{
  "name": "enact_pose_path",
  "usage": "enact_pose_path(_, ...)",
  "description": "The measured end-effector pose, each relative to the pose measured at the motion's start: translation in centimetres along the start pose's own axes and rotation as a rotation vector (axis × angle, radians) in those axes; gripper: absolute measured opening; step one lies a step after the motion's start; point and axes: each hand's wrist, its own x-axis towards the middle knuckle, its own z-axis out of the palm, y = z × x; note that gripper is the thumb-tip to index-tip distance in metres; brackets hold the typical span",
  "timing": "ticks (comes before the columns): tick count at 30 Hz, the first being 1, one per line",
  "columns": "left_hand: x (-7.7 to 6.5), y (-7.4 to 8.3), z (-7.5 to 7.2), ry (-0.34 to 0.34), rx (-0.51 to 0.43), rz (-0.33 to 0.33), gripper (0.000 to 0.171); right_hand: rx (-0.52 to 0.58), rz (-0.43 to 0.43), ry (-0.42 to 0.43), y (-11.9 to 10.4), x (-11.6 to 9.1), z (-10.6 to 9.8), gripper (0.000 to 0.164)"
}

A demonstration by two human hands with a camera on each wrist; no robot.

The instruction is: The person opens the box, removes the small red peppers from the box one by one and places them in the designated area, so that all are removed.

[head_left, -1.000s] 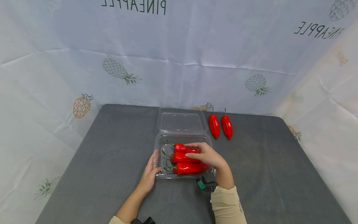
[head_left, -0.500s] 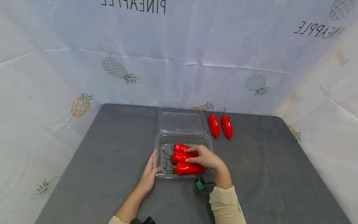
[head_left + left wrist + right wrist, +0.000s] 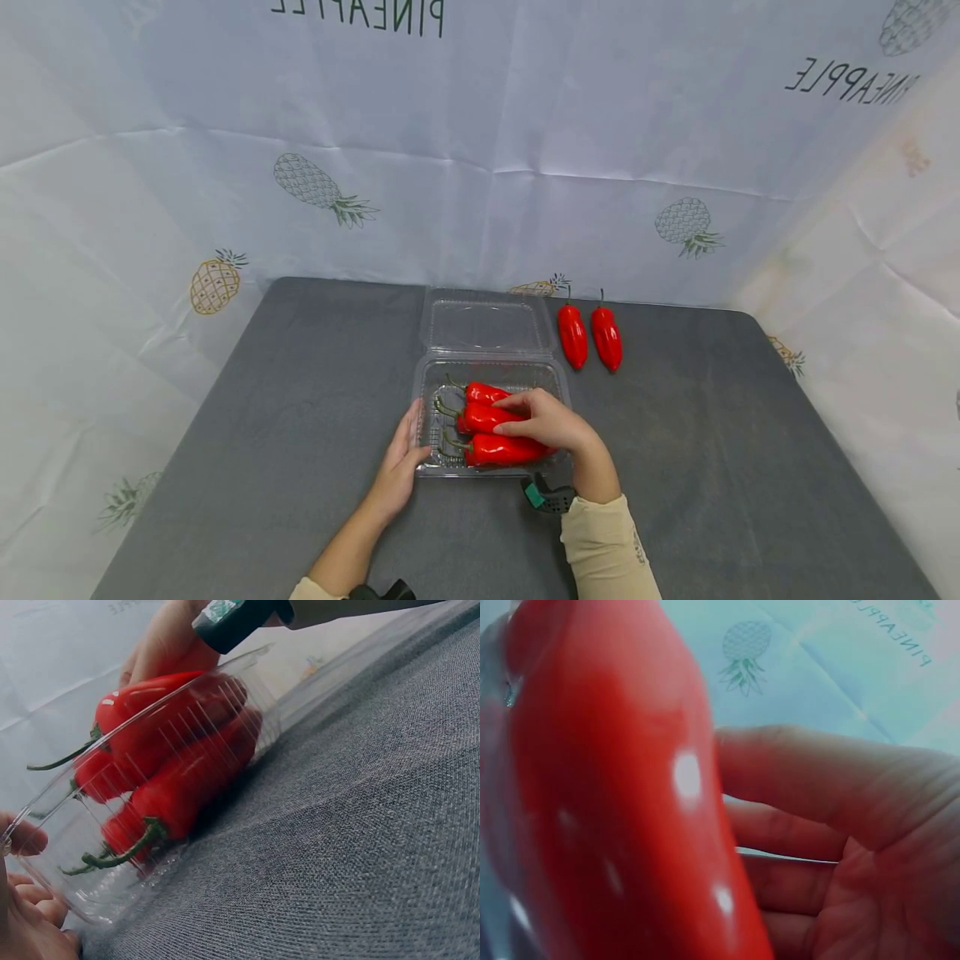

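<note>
An open clear plastic clamshell container (image 3: 517, 372) holds several glossy red peppers with green stems. My left hand (image 3: 393, 471) grips its left side, thumb over the rim and fingers along the outer wall. From the right, my right hand (image 3: 551, 421) pinches the middle pepper (image 3: 482, 418) between thumb and fingers. A front pepper (image 3: 498, 451) and a back pepper (image 3: 480, 392) lie on either side of it. Through the wall in the left wrist view, more peppers (image 3: 180, 791) show lower down. A pepper (image 3: 630, 802) fills the right wrist view's left half, hiding the fingertips.
The clear lid (image 3: 483, 323) lies folded back behind the container. Two more red peppers, a left one (image 3: 573, 337) and a right one (image 3: 607, 340), lie side by side on the grey table (image 3: 712, 458), right of the lid. A pineapple-print curtain (image 3: 480, 150) hangs behind.
Over the last second, my right hand has shifted slightly down and closed nearer around the middle pepper. My left hand and the container stay in place.
</note>
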Motion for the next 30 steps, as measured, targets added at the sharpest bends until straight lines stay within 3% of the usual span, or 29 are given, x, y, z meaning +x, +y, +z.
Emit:
enact_pose_path(8,0.2,0.0,0.0,-0.005,-0.005,-0.001,0.067,0.042,-0.017,0.033,0.1,-0.1,0.0,0.042)
enact_pose_path(20,0.1,-0.2,0.1,-0.009,-0.013,0.024,0.066,0.123,-0.043,0.15,-0.1,-0.2,-1.0,0.044)
enact_pose_path(30,0.0,-0.1,0.1,-0.002,-0.006,0.04,0.066,0.265,-0.04,0.137,0.8,-0.1,-1.3,0.043)
